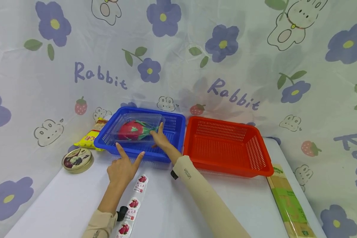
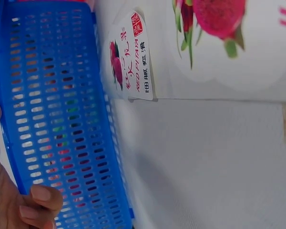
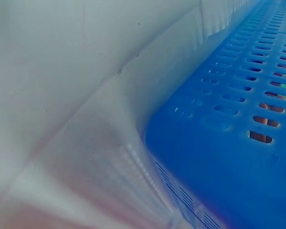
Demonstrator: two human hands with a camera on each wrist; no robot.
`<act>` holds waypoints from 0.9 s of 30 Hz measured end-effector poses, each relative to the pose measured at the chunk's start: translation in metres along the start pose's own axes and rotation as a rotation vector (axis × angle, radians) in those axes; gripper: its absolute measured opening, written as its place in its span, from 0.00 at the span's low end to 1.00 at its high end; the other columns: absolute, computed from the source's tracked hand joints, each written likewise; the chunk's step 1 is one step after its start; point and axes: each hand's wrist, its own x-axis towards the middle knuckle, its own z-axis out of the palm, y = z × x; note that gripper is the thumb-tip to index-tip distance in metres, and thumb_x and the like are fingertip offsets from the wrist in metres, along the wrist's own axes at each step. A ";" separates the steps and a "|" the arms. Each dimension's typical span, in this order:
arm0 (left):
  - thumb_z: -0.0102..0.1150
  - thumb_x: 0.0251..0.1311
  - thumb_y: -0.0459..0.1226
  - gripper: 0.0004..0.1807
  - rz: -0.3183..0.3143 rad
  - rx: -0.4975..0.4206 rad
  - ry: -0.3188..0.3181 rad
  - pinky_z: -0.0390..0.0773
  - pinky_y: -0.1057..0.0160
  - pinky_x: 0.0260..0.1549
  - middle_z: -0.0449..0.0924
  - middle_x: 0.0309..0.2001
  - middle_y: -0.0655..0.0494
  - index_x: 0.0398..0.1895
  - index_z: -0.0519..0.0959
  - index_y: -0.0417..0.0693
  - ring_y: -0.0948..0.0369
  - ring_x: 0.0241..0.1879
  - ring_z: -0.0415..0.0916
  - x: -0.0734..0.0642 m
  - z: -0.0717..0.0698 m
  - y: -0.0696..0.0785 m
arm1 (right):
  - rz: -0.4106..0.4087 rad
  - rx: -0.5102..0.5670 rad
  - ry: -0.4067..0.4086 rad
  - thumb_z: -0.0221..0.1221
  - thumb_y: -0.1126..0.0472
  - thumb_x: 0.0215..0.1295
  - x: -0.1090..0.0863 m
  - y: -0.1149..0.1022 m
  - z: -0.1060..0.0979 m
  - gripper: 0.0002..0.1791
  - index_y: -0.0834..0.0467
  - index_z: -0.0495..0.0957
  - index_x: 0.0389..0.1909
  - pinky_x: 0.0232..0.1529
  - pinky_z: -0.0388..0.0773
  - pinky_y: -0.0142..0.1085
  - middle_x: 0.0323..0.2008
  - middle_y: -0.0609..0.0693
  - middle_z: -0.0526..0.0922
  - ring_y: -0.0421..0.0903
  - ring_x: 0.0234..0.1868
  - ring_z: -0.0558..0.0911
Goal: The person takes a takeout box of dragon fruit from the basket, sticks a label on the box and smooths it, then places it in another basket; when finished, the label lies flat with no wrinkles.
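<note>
A clear plastic box with a red and green dragon fruit showing through it sits within the blue basket. My right hand grips the box's right end, thumb toward the fruit and index finger at the far corner. At the basket's front rim is my left hand, its index finger and thumb stretched out and the other fingers curled. The index fingertip is by the box's front left corner; contact cannot be told. In the left wrist view, curled fingers show before the basket's slotted wall.
A red basket stands right of the blue one. Left are a round tin and a yellow snack bag. A strip of dragon fruit stickers lies in front. A long green-and-tan packet lies along the right edge.
</note>
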 end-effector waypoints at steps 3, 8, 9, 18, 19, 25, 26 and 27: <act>0.26 0.56 0.79 0.68 0.000 0.002 0.005 0.73 0.47 0.19 0.76 0.22 0.34 0.74 0.23 0.30 0.40 0.30 0.79 -0.001 0.000 -0.001 | 0.012 0.032 -0.012 0.45 0.49 0.74 0.002 0.001 0.001 0.45 0.46 0.26 0.79 0.65 0.70 0.49 0.75 0.66 0.55 0.66 0.39 0.86; 0.26 0.57 0.79 0.68 0.004 -0.007 0.002 0.72 0.47 0.18 0.75 0.21 0.35 0.74 0.22 0.30 0.39 0.30 0.79 -0.001 -0.001 -0.001 | 0.028 0.165 -0.021 0.46 0.54 0.74 0.003 0.000 -0.002 0.44 0.46 0.28 0.80 0.50 0.80 0.54 0.77 0.64 0.48 0.70 0.39 0.84; 0.26 0.57 0.79 0.68 0.005 -0.009 -0.001 0.72 0.47 0.18 0.75 0.21 0.35 0.74 0.22 0.30 0.39 0.30 0.79 -0.001 -0.001 -0.001 | 0.031 0.189 -0.015 0.46 0.55 0.74 0.003 -0.001 -0.002 0.44 0.46 0.28 0.80 0.48 0.80 0.55 0.77 0.64 0.47 0.70 0.37 0.84; 0.25 0.56 0.80 0.68 0.004 -0.004 -0.013 0.73 0.47 0.19 0.75 0.21 0.36 0.73 0.20 0.31 0.40 0.30 0.79 0.000 -0.001 -0.001 | 0.046 0.236 -0.009 0.45 0.55 0.74 0.001 -0.001 -0.006 0.43 0.46 0.29 0.80 0.49 0.78 0.57 0.78 0.62 0.45 0.46 0.15 0.73; 0.25 0.56 0.79 0.68 0.005 -0.003 -0.012 0.73 0.47 0.19 0.75 0.20 0.36 0.73 0.20 0.31 0.40 0.30 0.79 0.000 -0.001 -0.001 | 0.048 0.240 -0.008 0.45 0.56 0.74 0.002 0.000 -0.006 0.43 0.46 0.29 0.80 0.49 0.79 0.57 0.78 0.62 0.45 0.46 0.15 0.72; 0.25 0.56 0.79 0.68 0.007 0.000 -0.025 0.73 0.48 0.19 0.75 0.21 0.36 0.73 0.21 0.30 0.39 0.32 0.79 -0.001 -0.002 -0.001 | 0.060 0.270 -0.003 0.45 0.57 0.75 0.002 0.001 -0.008 0.42 0.46 0.29 0.80 0.49 0.79 0.56 0.79 0.60 0.43 0.46 0.15 0.73; 0.24 0.56 0.79 0.68 0.006 0.000 -0.029 0.73 0.48 0.19 0.75 0.21 0.36 0.73 0.21 0.30 0.39 0.32 0.79 -0.001 -0.002 -0.001 | 0.061 0.273 -0.005 0.44 0.57 0.75 0.002 0.000 -0.009 0.42 0.46 0.29 0.80 0.49 0.78 0.56 0.79 0.59 0.42 0.47 0.15 0.73; 0.25 0.56 0.79 0.68 0.006 0.000 -0.030 0.73 0.48 0.19 0.75 0.21 0.36 0.73 0.21 0.30 0.39 0.32 0.79 -0.001 -0.002 -0.001 | 0.059 0.275 -0.005 0.44 0.57 0.75 0.001 0.000 -0.009 0.42 0.46 0.28 0.80 0.50 0.78 0.57 0.79 0.59 0.41 0.47 0.15 0.73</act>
